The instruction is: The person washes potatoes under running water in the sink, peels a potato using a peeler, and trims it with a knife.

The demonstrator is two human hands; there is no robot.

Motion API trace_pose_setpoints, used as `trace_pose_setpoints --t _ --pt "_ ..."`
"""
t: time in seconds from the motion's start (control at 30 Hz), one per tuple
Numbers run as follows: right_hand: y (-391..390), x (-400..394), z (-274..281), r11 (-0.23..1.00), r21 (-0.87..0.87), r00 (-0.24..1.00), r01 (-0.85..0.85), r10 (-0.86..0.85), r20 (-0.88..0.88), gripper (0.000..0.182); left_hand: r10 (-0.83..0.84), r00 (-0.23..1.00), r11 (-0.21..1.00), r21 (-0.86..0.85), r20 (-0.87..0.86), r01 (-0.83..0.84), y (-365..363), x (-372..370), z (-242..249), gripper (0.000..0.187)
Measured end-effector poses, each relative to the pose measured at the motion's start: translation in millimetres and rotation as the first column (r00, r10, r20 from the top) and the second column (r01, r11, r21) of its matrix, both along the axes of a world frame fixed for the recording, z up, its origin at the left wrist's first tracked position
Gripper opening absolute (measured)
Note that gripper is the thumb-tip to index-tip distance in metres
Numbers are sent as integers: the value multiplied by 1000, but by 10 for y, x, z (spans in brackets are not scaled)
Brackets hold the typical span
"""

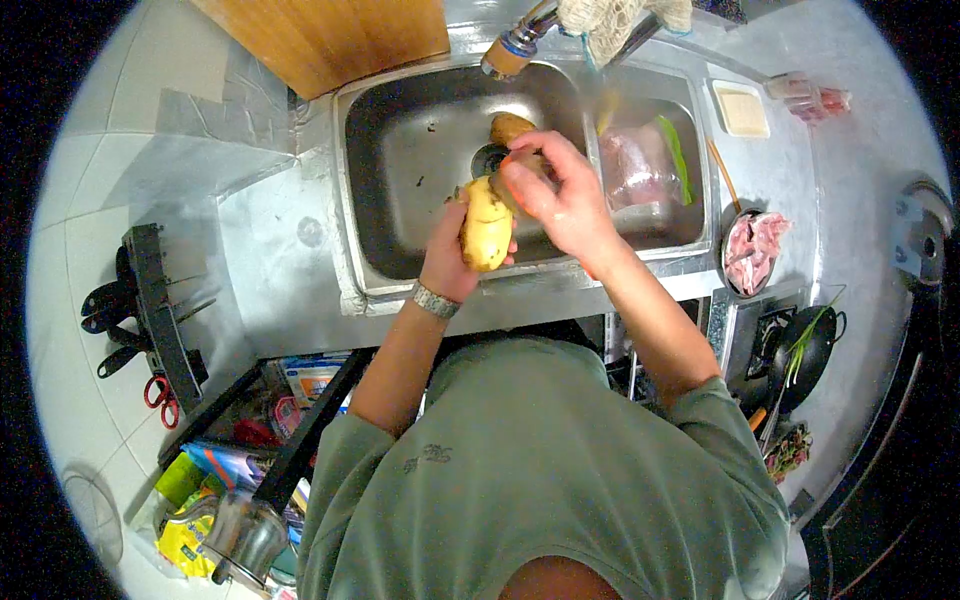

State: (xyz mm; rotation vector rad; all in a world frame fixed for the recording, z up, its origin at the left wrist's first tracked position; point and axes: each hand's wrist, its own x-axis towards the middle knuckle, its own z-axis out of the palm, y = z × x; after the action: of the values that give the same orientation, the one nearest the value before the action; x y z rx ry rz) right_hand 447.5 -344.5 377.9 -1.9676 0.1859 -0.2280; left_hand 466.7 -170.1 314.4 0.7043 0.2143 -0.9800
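Over the left sink basin, my left hand (447,250) is closed around a mostly peeled yellow potato (487,235), with some brown skin left at its upper end. My right hand (568,195) is closed just above and to the right of it, at the potato's upper end. Its fingers grip what looks like a peeler (508,165) with an orange part; blur and the fingers hide most of it. Near the drain (488,160) lies an unpeeled brown potato (512,128). Dark scraps of peel stick to the basin floor.
The faucet (510,52) overhangs the double steel sink (400,95). In the right basin is a plastic bag (640,168) with a green seal. A bowl of raw meat (755,252) stands at right, near a black wok (812,355). Knives and red scissors (160,400) hang at left.
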Motion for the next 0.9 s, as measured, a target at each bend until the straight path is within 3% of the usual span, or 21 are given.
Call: trace_pose_setpoints --t 0.07,0.17,0.2,0.23,0.27,0.3,0.33,0.37,0.4,0.53,0.73,0.83,0.9 --pt "-6 42 24 1000 8 1000 -14 14 23 26 -21 1000 1000 1 7 21 20 -15 -10 53" --pt "-116 164 -234 996 -89 987 -5 -10 -161 29 -73 997 996 -60 7 73 104 -69 1 57" --pt "-129 111 -327 996 -94 987 3 -17 -158 29 -112 993 970 -215 19 114 101 -59 74 56" --pt "-150 123 -391 976 158 977 150 -122 -175 28 -131 990 922 -363 44 138 87 -20 115 55" --pt "-172 153 -437 873 398 953 282 -207 -222 28 -113 992 924 -362 51 124 73 7 117 55" --pt "-200 168 -419 860 433 962 271 -223 -161 28 -34 999 955 -294 -27 24 63 -14 122 54" --pt "-235 157 -379 790 549 958 274 -173 -229 28 44 994 974 -218 -99 -64 62 -31 120 53" --pt "-222 164 -349 774 565 954 285 -172 -244 28 41 994 974 -217 -97 -62 62 -15 75 53" --pt "-198 157 -327 760 579 951 295 -172 -259 28 74 996 992 -100 -53 -79 61 -9 -7 57" --pt "-145 141 -316 796 569 972 207 -101 -211 27 115 986 977 168 121 -134 -5 3 -168 58" --pt "-118 102 -323 806 555 970 206 -95 -222 28 -25 998 998 54 49 23 52 -40 -128 55" --pt "-33 125 -234 862 461 968 211 -120 -218 29 -93 988 985 160 120 73 34 -32 -152 52" --pt "12 133 -252 924 358 981 136 -75 -180 30 -122 988 988 106 99 111 39 -22 -169 51"
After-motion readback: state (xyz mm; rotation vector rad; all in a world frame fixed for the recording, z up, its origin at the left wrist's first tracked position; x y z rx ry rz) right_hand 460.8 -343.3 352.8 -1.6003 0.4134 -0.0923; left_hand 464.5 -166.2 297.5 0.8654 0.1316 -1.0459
